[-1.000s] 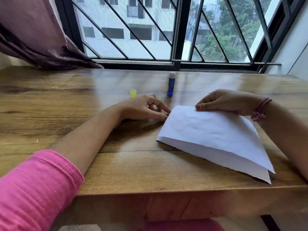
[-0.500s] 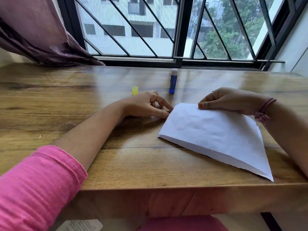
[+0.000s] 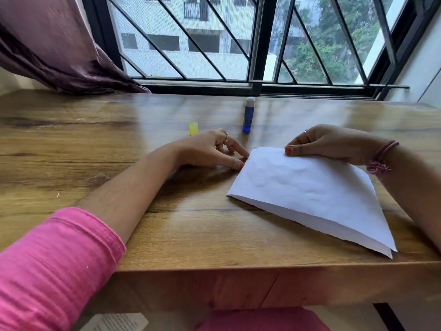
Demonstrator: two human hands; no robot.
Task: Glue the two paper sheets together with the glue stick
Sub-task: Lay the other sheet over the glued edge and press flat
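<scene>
Head view: paper sheets (image 3: 307, 189) stacked flat on the wooden counter (image 3: 95, 144), top one slightly offset. Right hand (image 3: 334, 145) pinching their far edge; left hand (image 3: 210, 149) relaxed, fingertips touching their left corner. Beyond the sheets, uncapped glue stick (image 3: 248, 115) upright, yellow cap (image 3: 193, 129) left of it.

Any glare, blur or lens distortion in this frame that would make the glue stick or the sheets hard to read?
Head view: window light lays a pale sheen on the table behind the glue stick, whose label is too soft to read; the paper sheets are evenly lit, with faint ripples visible; wide-angle bending curves the window bars; the pink sleeve is blurred.
</scene>
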